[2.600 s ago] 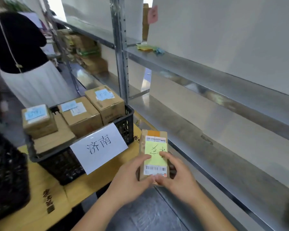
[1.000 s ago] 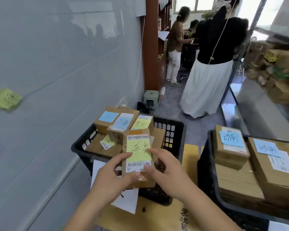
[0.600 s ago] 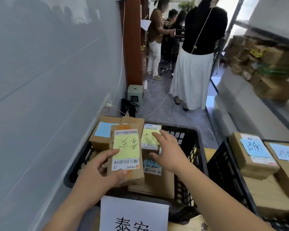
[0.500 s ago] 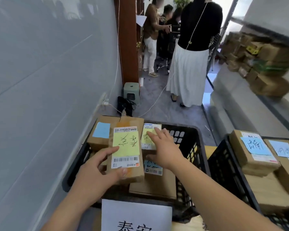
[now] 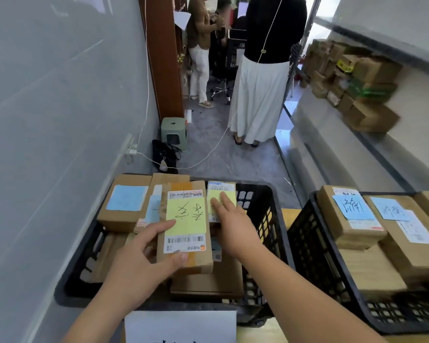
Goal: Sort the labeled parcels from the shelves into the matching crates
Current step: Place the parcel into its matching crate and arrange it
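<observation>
A small cardboard parcel (image 5: 186,226) with a yellow handwritten note and a barcode label is over the black crate (image 5: 263,209) at bottom centre. My left hand (image 5: 144,258) grips its near left corner, thumb on the label and a finger on the yellow note. My right hand (image 5: 230,224) lies with straight fingers on another yellow-noted parcel (image 5: 221,194) beside it in the crate. Several other parcels with blue notes fill the crate's left side. A white paper sign (image 5: 181,326) hangs on the crate's front.
A second black crate (image 5: 315,246) at right holds parcels with blue notes (image 5: 352,206). A grey wall runs along the left. Metal shelving (image 5: 372,78) with stacked cartons stands at right. A person in a white skirt (image 5: 258,92) stands in the aisle; others stand farther back.
I turned from the shelf to the crate with the yellow-noted parcel. My right hand left it and reached onto a parcel in the crate; the left hand carried the parcel lower over the crate.
</observation>
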`<move>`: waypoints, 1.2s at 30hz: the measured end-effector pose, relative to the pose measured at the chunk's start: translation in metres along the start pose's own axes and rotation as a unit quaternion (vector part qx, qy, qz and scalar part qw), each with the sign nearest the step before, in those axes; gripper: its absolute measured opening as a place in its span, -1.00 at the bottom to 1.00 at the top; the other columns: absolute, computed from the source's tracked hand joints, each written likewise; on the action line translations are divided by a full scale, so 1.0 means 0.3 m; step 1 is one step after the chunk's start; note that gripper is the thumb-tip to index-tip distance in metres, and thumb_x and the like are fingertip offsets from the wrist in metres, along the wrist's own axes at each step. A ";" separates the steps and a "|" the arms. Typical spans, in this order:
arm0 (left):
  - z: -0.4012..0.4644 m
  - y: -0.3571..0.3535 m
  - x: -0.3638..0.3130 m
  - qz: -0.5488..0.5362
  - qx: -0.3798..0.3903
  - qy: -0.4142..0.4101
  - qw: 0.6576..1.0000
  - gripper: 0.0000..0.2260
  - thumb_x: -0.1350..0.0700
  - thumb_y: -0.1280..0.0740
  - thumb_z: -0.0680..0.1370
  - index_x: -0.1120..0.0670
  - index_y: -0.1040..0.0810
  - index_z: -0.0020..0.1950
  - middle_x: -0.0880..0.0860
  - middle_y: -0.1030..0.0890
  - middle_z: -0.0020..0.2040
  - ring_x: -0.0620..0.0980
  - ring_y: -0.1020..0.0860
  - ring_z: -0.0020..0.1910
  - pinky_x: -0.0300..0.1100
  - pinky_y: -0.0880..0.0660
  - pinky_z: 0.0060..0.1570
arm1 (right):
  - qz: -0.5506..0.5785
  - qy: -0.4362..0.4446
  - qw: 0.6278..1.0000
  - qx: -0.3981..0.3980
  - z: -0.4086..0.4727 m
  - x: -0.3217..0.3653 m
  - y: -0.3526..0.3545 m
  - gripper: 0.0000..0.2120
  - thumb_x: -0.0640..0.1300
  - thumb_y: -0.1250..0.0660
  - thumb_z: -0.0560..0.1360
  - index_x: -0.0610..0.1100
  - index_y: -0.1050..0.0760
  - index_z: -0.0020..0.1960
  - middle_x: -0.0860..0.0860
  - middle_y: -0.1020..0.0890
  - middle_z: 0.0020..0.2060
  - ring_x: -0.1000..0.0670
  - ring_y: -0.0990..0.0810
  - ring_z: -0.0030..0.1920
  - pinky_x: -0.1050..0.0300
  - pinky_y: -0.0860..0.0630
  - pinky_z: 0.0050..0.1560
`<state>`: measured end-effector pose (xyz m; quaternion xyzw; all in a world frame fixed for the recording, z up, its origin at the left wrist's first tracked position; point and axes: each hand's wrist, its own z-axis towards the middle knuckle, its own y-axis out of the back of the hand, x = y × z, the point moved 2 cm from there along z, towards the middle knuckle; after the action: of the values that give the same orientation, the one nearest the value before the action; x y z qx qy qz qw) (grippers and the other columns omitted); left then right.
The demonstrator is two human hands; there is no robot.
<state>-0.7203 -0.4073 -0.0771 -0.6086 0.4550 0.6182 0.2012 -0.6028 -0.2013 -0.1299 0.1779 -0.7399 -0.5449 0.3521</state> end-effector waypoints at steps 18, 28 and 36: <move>0.036 -0.216 -0.007 0.012 0.005 0.016 1.000 -0.48 0.09 -0.55 0.44 -0.34 -0.48 0.27 -0.29 -0.59 0.20 -0.23 -0.56 0.21 -0.15 -0.63 0.09 | 0.070 -0.036 0.996 -0.040 -0.082 -0.214 0.038 -0.18 -0.27 -0.36 0.53 0.11 -0.07 0.65 0.11 0.00 0.65 -0.19 -0.18 0.58 -0.06 -0.30 0.52; -0.020 -0.039 -0.043 0.057 -0.060 0.001 0.997 -0.50 0.06 -0.54 0.44 -0.35 -0.46 0.25 -0.31 -0.54 0.22 -0.21 -0.53 0.18 -0.28 -0.60 -0.02 | 0.068 -0.019 0.997 -0.037 -0.079 -0.122 0.026 -0.24 -0.12 -0.39 0.57 0.12 -0.09 0.65 0.13 -0.03 0.65 -0.13 -0.21 0.55 -0.06 -0.30 0.52; 0.000 -0.186 -0.069 0.023 0.006 0.013 1.000 -0.50 0.08 -0.52 0.44 -0.31 -0.46 0.27 -0.33 -0.62 0.10 -0.42 -0.55 0.06 -0.37 -0.58 -0.06 | 0.070 -0.056 0.995 -0.049 -0.091 -0.184 0.040 -0.19 -0.30 -0.38 0.50 0.10 -0.14 0.63 0.13 -0.05 0.65 -0.17 -0.21 0.57 -0.08 -0.33 0.50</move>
<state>-0.6720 -0.3728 -0.0755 -0.6045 0.4750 0.6121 0.1849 -0.5437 -0.1800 -0.1323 0.0776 -0.7413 -0.5637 0.3559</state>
